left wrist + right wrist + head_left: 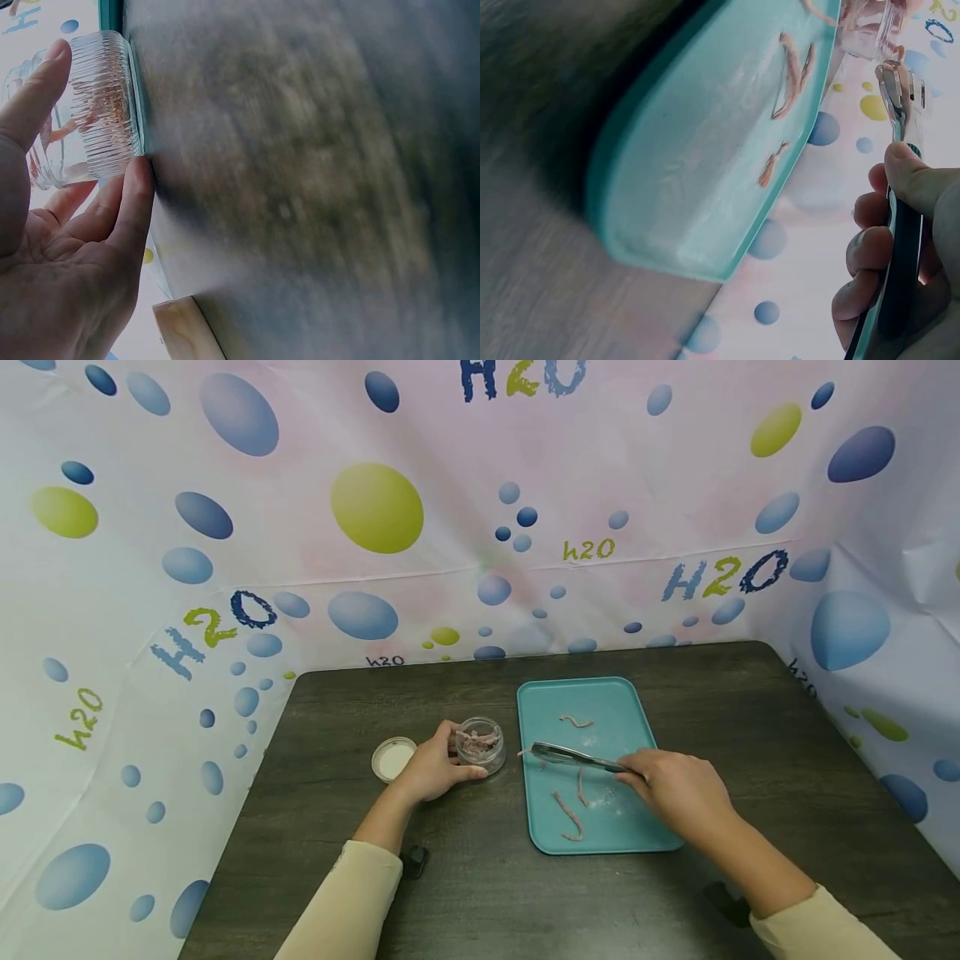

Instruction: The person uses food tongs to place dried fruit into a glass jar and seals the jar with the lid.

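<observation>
On the dark tabletop [465,893], we see our left hand [433,768] grasping a glass jar [492,762] with pinkish strips [477,742] inside, round lid [393,760] just beside. Over the teal tray [637,835] near the jar, our right hand [678,789] grips tongs [576,756]; loose strips [568,814] lie below.

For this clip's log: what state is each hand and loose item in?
Jar: open, upright, pinkish strips inside
Lid: off, lying flat on the table
Tray: on the table, strips lying on it
Tongs: held over the tray, a strip showing at their tips
Left hand: holding the jar
Right hand: holding the tongs
</observation>
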`<state>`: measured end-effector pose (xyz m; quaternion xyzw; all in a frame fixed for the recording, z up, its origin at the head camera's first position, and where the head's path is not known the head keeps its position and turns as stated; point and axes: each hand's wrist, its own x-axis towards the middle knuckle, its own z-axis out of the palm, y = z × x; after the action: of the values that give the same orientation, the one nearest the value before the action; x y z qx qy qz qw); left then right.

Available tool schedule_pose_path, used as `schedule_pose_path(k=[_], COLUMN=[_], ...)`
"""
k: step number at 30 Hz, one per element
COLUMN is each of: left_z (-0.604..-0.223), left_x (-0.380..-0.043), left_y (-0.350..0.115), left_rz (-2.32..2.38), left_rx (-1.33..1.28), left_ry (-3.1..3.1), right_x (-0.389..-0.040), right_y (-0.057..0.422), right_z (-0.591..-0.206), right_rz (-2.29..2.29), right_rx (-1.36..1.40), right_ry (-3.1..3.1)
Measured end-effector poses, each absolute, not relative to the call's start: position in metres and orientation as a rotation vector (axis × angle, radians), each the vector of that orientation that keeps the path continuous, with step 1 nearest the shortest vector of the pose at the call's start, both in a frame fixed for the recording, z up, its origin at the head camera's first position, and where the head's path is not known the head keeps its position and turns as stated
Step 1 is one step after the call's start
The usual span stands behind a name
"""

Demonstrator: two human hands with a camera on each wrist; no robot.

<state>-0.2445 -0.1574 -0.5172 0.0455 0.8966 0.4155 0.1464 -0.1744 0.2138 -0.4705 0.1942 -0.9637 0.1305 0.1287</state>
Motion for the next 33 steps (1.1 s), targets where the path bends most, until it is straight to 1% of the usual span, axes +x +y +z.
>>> schedule_pose_path(k=[24, 33], left_z=[-0.52, -0.521], left_x=[-0.246, -0.247], left_y=[-0.159, -0.161], left_rz=[1.21, 1.212], left_rx=[0.136, 0.149], left_ry=[2.569, 2.57], right_x=[-0.199, -0.205], right_y=[0.15, 0.138], right_z=[-0.461, -0.465], right_rz=[0.392, 0.411], right_rx=[0.655, 0.672], right_ry=[-2.753, -2.741])
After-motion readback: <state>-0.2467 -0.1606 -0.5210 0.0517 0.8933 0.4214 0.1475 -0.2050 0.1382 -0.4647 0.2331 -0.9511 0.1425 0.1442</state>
